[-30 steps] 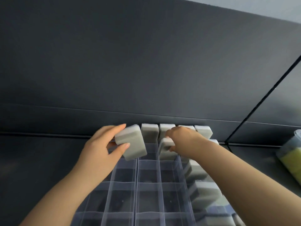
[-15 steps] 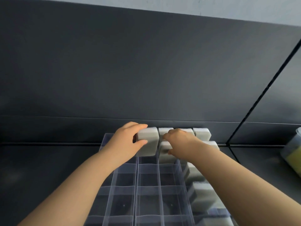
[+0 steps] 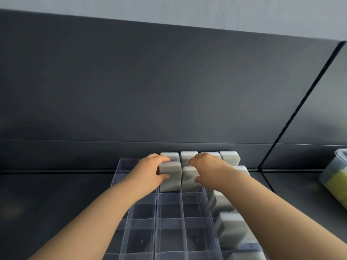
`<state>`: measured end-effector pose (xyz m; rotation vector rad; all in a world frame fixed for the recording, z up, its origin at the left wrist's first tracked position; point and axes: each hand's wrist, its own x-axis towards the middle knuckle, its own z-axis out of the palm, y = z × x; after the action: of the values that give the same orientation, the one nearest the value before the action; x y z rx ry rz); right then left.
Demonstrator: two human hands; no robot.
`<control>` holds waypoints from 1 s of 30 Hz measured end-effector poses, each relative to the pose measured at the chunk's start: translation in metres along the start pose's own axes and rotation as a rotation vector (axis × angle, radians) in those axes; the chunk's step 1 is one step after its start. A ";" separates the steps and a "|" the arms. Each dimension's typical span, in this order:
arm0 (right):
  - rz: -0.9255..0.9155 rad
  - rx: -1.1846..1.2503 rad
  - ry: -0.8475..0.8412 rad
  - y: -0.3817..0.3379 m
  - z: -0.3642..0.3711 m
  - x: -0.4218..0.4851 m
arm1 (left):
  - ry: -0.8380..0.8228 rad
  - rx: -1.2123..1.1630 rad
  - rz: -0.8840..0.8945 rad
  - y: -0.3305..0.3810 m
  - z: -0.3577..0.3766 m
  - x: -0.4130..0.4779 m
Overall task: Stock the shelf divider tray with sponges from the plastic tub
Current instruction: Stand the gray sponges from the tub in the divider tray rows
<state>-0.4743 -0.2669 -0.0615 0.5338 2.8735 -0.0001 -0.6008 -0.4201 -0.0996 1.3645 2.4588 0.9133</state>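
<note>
Seating sponges (image 3: pixel 170 177) gripped by fingers (image 3: pixel 163 159) of left hand (image 3: pixel 148 172) and right hand (image 3: pixel 208 168) into divider tray (image 3: pixel 169 224) cells, likely needing release, then the plastic tub (image 3: pixel 335 177).

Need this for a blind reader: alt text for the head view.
Two hands seat sponges side by side in a clear divider tray: left hand grips the left sponge, right hand the right sponge. More sponges stand behind; a plastic tub stands right.

Each sponge (image 3: pixel 170 177) I see is pale grey-white, some with a darker grey side. The divider tray (image 3: pixel 155 222) is clear plastic. The shelf (image 3: pixel 56 194) is plain charcoal, without pattern. The plastic tub (image 3: pixel 331 175) is clear; its content looks, I think, yellow-green.
</note>
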 end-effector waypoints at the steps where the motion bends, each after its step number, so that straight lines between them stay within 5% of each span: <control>1: 0.003 0.001 0.000 0.000 0.000 0.000 | -0.012 0.002 0.001 -0.002 0.002 0.000; 19: 0.093 0.297 0.126 0.033 -0.015 -0.003 | -0.071 0.108 0.012 -0.008 0.012 0.011; 30: -0.035 0.007 0.021 -0.010 0.001 0.012 | -0.101 0.186 -0.007 -0.006 0.018 0.010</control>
<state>-0.4888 -0.2720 -0.0658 0.4879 2.9039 -0.0104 -0.6029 -0.4072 -0.1161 1.4199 2.5213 0.6107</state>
